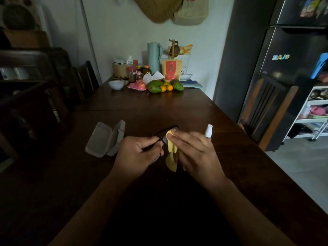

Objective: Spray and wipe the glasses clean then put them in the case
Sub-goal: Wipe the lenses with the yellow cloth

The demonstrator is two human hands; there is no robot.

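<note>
Our left hand [137, 153] is closed around the dark-framed glasses [165, 133], fingers curled on a temple arm, holding them just above the dark wooden table [239, 157]. Our right hand [193, 151] pinches a yellow cloth [171, 153] against one lens, thumb and fingers pressed together on it, with the rest of the cloth hanging down between our hands. In this dim light we cannot quite tell which lens it covers. Just behind our right hand stands the white spray bottle [208, 130], upright. To the left of our left hand, the grey case [106, 139] lies open on the table.
</note>
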